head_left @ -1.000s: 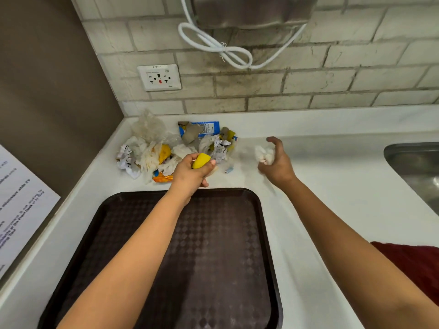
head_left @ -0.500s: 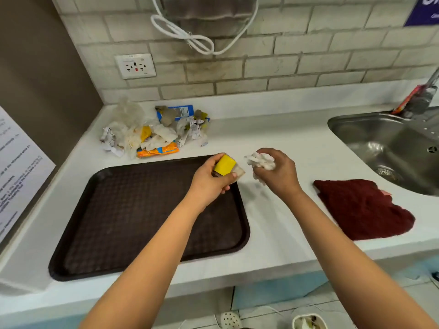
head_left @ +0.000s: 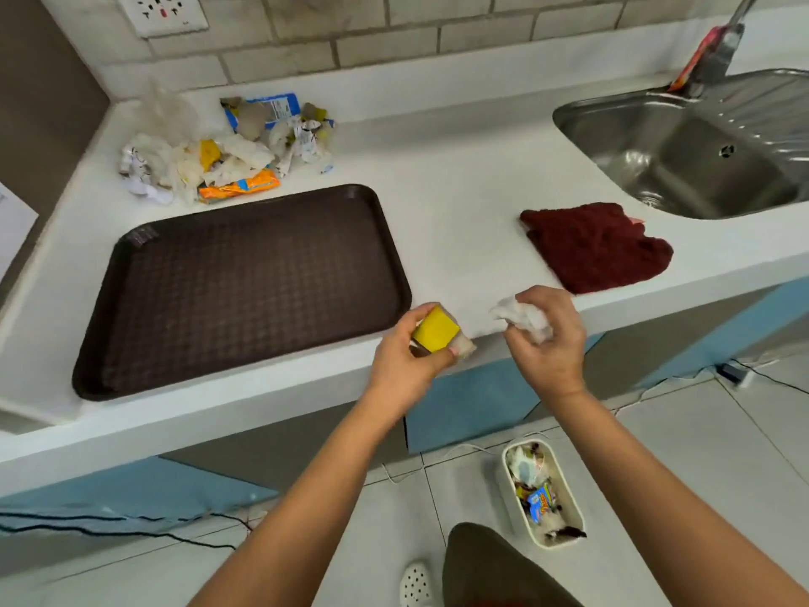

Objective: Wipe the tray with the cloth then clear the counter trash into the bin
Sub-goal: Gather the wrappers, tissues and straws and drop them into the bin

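Observation:
A dark brown tray (head_left: 144, 370) lies on the white counter (head_left: 455, 203). My left hand (head_left: 405, 357) grips a yellow wrapper (head_left: 435, 330) at the counter's front edge, right of the tray. My right hand (head_left: 547, 339) holds a crumpled white tissue (head_left: 521, 319) just beside it, over the edge. A dark red cloth (head_left: 595, 245) lies flat on the counter near the sink. A pile of trash (head_left: 219, 155) sits behind the tray by the wall. On the floor below stands a small white bin (head_left: 508, 497) with wrappers in it.
A steel sink (head_left: 683, 155) with a tap (head_left: 722, 46) is at the right. A wall socket (head_left: 162, 10) sits above the trash. Cables run along the floor. My shoe (head_left: 416, 584) and knee (head_left: 490, 562) are near the bin.
Both hands drew back from the trash pile to the counter's front edge, carrying the yellow wrapper and the tissue. My view tilted down, so the floor bin now shows.

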{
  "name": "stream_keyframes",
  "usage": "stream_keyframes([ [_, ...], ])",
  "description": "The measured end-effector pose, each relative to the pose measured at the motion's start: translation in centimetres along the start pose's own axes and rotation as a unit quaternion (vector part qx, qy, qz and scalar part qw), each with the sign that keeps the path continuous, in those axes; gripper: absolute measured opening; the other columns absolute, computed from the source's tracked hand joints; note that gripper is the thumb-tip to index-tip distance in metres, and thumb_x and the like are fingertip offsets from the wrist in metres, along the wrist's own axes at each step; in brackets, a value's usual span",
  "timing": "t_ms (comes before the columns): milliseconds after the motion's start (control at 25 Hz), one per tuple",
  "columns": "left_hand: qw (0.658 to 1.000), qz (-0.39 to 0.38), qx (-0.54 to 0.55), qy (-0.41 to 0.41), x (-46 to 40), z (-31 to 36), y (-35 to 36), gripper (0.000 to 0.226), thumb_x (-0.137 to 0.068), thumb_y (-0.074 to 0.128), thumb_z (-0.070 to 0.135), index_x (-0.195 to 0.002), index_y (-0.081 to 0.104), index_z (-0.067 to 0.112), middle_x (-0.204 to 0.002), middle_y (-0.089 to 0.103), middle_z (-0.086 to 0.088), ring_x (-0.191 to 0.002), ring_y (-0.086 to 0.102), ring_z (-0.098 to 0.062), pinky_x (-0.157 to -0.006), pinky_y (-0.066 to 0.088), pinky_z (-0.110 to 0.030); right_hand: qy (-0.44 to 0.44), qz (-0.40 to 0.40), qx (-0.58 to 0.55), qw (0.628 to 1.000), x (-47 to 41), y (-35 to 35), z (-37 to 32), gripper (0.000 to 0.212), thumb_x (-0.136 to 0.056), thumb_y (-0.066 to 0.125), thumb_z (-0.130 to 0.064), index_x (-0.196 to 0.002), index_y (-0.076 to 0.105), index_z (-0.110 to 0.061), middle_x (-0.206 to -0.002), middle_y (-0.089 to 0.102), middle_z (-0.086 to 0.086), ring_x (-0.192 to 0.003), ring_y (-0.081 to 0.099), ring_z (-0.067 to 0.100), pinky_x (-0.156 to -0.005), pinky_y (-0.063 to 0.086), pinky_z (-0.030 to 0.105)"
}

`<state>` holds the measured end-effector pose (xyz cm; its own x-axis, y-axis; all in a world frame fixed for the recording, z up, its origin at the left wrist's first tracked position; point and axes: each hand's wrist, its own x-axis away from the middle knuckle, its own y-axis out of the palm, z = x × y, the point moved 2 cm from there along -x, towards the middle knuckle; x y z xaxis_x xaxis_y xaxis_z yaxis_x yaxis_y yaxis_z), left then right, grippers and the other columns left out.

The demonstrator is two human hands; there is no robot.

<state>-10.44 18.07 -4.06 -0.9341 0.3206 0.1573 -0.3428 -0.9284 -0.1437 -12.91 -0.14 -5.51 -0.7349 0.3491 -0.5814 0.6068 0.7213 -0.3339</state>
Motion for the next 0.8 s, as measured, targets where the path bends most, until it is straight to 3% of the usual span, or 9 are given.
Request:
stream_keyframes([
  [80,0.999,-0.036,-0.009,-0.038,1.3,-2.4,2.5,0.053,-0.074,0.072,0.001,-0.113,0.050,0.030,-0.093,0.057,0.013,-0.081,0.056,-0.005,-0.070,0.045,-0.008,0.002,0.035,0.005,0.999,2.0,-1.4,2.2,0.029,-0.068,0.056,-0.004,-0.095,0.056,-0.013,-0.094,0.053,0.003,-0.087,0.050,0.005,-0.083,0.040,0.011],
  [160,0.996,-0.048,-0.028,-0.076,1.6,-4.8,4.5,0.053,-0.073,0.073,0.002,-0.117,0.053,0.025,-0.093,0.059,0.014,-0.080,0.057,-0.001,-0.069,0.043,-0.005,0.094,0.052,-0.026,0.994,4.2,-2.4,4.2,0.039,-0.066,0.058,0.000,-0.097,0.052,-0.022,-0.097,0.052,0.000,-0.086,0.051,0.005,-0.079,0.044,0.016],
  [240,0.989,-0.060,-0.048,-0.125,1.5,-7.2,6.9,0.054,-0.073,0.074,0.005,-0.121,0.054,0.021,-0.100,0.060,0.008,-0.084,0.058,-0.007,-0.073,0.046,-0.015,0.187,0.028,-0.044,0.981,7.2,-3.6,6.4,0.051,-0.064,0.056,0.002,-0.103,0.044,-0.028,-0.101,0.048,-0.002,-0.089,0.050,0.006,-0.079,0.045,0.022],
  [320,0.979,-0.069,-0.065,-0.182,1.7,-9.7,9.3,0.056,-0.075,0.074,0.009,-0.125,0.052,0.021,-0.106,0.057,0.004,-0.091,0.056,-0.013,-0.076,0.046,-0.026,0.220,-0.014,-0.005,0.975,10.6,-5.0,8.8,0.039,-0.065,0.054,-0.005,-0.102,0.046,-0.013,-0.101,0.044,0.009,-0.091,0.047,0.013,-0.083,0.041,0.021],
  [400,0.972,-0.065,-0.071,-0.215,1.7,-12.4,11.3,0.055,-0.077,0.073,0.010,-0.126,0.050,0.016,-0.108,0.056,-0.001,-0.089,0.054,-0.012,-0.074,0.046,-0.024,0.263,-0.037,0.034,0.963,13.7,-6.7,11.5,0.033,-0.066,0.054,-0.016,-0.095,0.055,0.001,-0.099,0.043,0.014,-0.089,0.047,0.012,-0.084,0.037,0.010],
  [480,0.967,-0.050,-0.085,-0.236,1.7,-15.1,12.9,0.054,-0.078,0.073,0.012,-0.127,0.049,0.013,-0.108,0.056,-0.005,-0.083,0.052,-0.011,-0.070,0.045,-0.020,0.357,-0.044,0.037,0.932,16.9,-8.3,14.4,0.027,-0.067,0.063,-0.008,-0.094,0.061,-0.002,-0.100,0.053,0.011,-0.089,0.055,0.018,-0.084,0.041,0.015],
  [560,0.957,-0.045,-0.124,-0.257,1.7,-18.1,14.5,0.057,-0.077,0.074,0.019,-0.127,0.049,0.019,-0.108,0.054,-0.003,-0.088,0.051,-0.014,-0.076,0.044,-0.024,0.467,-0.044,0.004,0.883,19.9,-9.6,17.1,0.039,-0.067,0.069,0.007,-0.100,0.063,-0.013,-0.102,0.061,0.010,-0.089,0.060,0.019,-0.081,0.048,0.024],
  [680,0.942,-0.056,-0.153,-0.293,1.6,-22.5,17.2,0.062,-0.075,0.076,0.023,-0.130,0.047,0.024,-0.111,0.054,-0.002,-0.095,0.052,-0.018,-0.085,0.045,-0.031,0.555,-0.019,-0.028,0.831,24.2,-10.6,21.3,0.044,-0.070,0.069,0.010,-0.110,0.062,-0.008,-0.106,0.065,0.012,-0.084,0.063,0.004,-0.071,0.047,0.005],
  [800,0.929,-0.078,-0.162,-0.322,1.2,-26.4,19.7,0.065,-0.074,0.077,0.024,-0.131,0.046,0.025,-0.111,0.053,-0.004,-0.097,0.052,-0.021,-0.084,0.048,-0.034,0.581,-0.025,0.010,0.814,27.9,-10.0,25.0,0.047,-0.068,0.072,0.000,-0.114,0.062,-0.005,-0.114,0.059,0.013,-0.100,0.059,0.022,-0.071,0.041,0.001],
])
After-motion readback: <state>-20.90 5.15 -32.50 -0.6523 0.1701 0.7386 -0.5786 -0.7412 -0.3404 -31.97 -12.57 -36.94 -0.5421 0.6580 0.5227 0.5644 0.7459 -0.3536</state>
